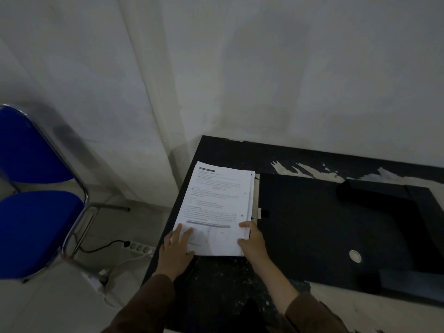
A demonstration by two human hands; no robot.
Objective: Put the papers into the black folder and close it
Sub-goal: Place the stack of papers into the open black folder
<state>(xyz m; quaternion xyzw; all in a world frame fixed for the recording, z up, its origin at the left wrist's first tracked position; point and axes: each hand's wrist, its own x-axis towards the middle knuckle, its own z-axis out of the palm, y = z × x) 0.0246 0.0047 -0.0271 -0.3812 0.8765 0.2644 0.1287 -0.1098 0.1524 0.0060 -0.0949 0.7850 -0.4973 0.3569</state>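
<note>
White papers (216, 207) lie at the bench's (216, 280) left edge beside the open black folder (312, 224), left hand (176, 246) flat on them, right hand (252, 241) gripping their side.

Both arms reach forward toward 12 o'clock in brown sleeves. The left hand (177, 246) lies flat, fingers spread. The right hand (252, 241) curls, thumb on top, fingers pointing toward 11 o'clock.

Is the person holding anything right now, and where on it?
Yes, the stack of papers, at its near end: the left hand lies flat on the near left corner, and the right hand grips the near right edge.
</note>
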